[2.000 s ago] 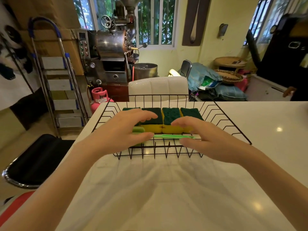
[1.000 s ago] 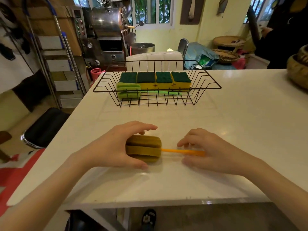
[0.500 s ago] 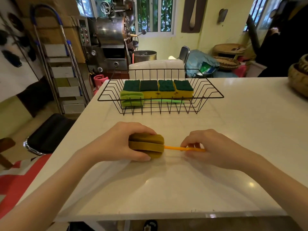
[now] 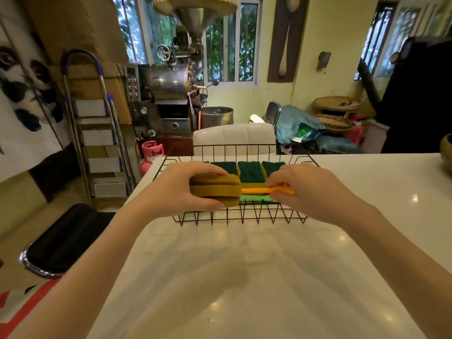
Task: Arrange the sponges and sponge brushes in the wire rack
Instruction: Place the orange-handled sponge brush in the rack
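Note:
A black wire rack (image 4: 244,216) stands on the white table (image 4: 244,277). Along its back lies a row of yellow sponges with green scouring tops (image 4: 250,171). In front of them a green sponge brush shows only as its handle (image 4: 254,198). Over the rack's front left I hold an orange sponge brush: my left hand (image 4: 176,189) grips its mustard sponge head (image 4: 216,190), my right hand (image 4: 305,192) pinches its orange handle (image 4: 259,190). The brush hovers level above the green handle.
A white chair back (image 4: 234,138) stands right behind the rack. A black stool (image 4: 61,241) sits left of the table, a stepladder (image 4: 97,133) beyond it. A woven bowl (image 4: 446,155) rests at the table's far right edge.
Both hands lifted the orange sponge brush off the near table and carried it forward over the rack's front, above the green brush.

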`<state>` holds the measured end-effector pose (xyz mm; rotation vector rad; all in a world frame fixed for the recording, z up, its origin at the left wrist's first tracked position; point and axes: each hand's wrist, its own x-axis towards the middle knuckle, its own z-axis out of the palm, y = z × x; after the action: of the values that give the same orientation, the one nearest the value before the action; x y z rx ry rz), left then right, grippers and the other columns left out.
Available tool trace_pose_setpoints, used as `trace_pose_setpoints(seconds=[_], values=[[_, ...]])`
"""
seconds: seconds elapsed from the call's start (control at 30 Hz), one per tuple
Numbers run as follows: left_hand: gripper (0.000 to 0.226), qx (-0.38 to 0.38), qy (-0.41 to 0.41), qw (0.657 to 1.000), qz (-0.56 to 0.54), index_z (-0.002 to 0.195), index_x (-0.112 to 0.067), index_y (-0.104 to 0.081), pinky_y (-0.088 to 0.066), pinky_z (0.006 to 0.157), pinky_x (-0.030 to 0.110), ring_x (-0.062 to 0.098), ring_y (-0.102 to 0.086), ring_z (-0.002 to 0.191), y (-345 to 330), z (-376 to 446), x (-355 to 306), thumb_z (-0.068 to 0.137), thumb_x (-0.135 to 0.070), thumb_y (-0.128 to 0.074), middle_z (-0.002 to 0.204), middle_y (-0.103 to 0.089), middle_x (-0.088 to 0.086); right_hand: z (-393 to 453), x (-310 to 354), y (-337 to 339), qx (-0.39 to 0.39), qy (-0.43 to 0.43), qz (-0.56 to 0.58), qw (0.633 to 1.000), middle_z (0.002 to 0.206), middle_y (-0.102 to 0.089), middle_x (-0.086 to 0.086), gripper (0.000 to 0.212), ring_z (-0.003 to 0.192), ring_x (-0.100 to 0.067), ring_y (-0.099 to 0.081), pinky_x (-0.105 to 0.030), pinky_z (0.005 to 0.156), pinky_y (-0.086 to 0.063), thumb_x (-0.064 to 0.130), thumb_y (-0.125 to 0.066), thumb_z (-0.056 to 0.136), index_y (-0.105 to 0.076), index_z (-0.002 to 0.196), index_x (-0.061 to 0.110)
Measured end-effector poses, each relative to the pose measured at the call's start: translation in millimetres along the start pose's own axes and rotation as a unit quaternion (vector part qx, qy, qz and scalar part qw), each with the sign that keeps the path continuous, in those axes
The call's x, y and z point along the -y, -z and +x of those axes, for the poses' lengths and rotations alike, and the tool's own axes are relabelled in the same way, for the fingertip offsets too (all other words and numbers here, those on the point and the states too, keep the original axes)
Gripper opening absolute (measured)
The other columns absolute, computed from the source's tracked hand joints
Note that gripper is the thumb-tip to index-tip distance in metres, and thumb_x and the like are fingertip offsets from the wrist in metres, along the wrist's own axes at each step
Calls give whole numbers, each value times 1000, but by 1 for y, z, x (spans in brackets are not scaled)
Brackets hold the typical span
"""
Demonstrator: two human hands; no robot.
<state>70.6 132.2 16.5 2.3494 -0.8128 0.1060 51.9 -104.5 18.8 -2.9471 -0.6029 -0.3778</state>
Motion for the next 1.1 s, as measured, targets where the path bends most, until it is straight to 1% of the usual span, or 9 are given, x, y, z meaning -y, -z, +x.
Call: trace_pose_setpoints(seconds=[0.13,0.37,0.5,0.63,0.7,0.77,0.83,0.93,1.1], values=[[55,-9,15,1000,3,105,-52,-47,-47,82,20,0,-53,98,8,25,17,57,-54,-73,100,-50,-31,30,-7,-1,-16,-13,-2,1000,105,-63,4,23,89,-15,-54,-26,66,-39,27,-50,89,-62,109,31],[50,-9,11,1000,7,110,-41,-50,-43,74,11,-4,-51,92,19,57,31,68,-32,-76,97,-51,-26,60,-17,-14,-11,-18,62,998,97,-64,6,27,90,-15,-59,-34,78,-53,23,-51,90,-60,113,32],[60,-42,-1,999,-15,117,-42,-45,-43,82,18,1,-52,102,31,68,31,66,-32,-76,109,-53,-22,68,-22,-22,-19,-21,125,992,90,-65,6,22,85,-14,-60,-35,76,-55,22,-53,89,-62,106,31],[86,-150,-40,974,-164,128,-36,-39,-51,90,27,6,-52,113,33,73,16,53,-36,-82,123,-50,-16,70,-31,-26,-44,-30,223,973,91,-60,10,17,82,-5,-57,-15,67,-45,19,-53,90,-58,103,27],[90,-190,-37,949,-248,133,-37,-31,-44,94,22,2,-47,120,30,77,11,56,-38,-78,134,-45,-12,69,-34,-25,-78,-40,319,944,91,-63,10,13,83,-3,-61,-14,68,-48,16,-54,89,-57,97,26],[87,-175,-1,948,-265,137,-35,-25,-37,89,14,-2,-43,118,24,79,5,63,-41,-70,135,-41,-15,69,-32,-21,-107,-58,487,865,91,-67,3,13,84,-11,-68,-24,74,-55,11,-56,87,-59,93,21],[78,-105,37,966,-233,139,-31,-26,-36,87,12,0,-45,116,15,81,1,72,-47,-62,133,-43,-15,69,-27,-19,-117,-77,632,762,88,-69,-1,14,81,-15,-71,-26,71,-59,5,-57,85,-60,92,17],[57,14,64,973,-222,134,-27,-38,-41,96,22,8,-51,119,2,84,1,80,-35,-55,133,-52,-7,72,-19,-21,-138,-89,719,676,80,-72,-2,13,81,-17,-72,-30,71,-60,2,-58,83,-60,89,12],[32,34,55,983,-172,114,-25,-60,-53,87,21,6,-68,95,-4,84,7,84,-14,-58,102,-72,2,72,-17,-32,-146,-117,713,676,79,-75,-2,11,80,-16,-73,-26,68,-60,5,-61,82,-61,91,11]])
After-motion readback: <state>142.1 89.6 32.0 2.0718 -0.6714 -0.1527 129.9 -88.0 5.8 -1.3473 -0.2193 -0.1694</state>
